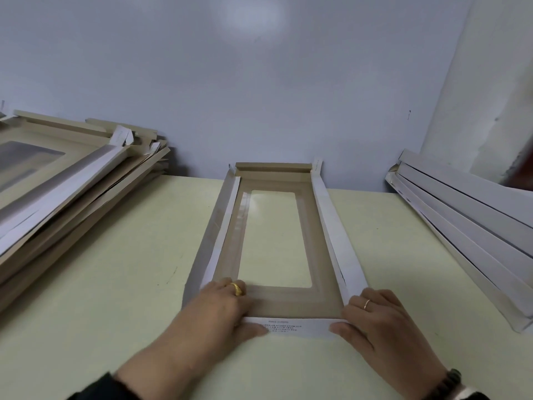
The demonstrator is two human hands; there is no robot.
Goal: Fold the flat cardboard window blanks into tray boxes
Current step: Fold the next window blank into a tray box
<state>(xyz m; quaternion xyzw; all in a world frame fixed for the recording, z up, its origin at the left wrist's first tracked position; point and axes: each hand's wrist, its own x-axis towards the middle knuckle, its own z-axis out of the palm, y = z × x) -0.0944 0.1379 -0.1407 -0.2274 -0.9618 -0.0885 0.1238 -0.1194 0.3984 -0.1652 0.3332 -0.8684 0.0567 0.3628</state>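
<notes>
A long brown cardboard window blank lies lengthwise on the pale green table, its clear window in the middle. Both long white side flaps and the far end flap stand raised. My left hand grips the near left corner, fingers inside on the brown panel, thumb under the white printed near flap. My right hand grips the near right corner the same way, thumb on that flap.
A messy stack of flat window blanks fills the table's left side. Several folded white trays lean in a row at the right. A grey-blue wall stands just behind the table.
</notes>
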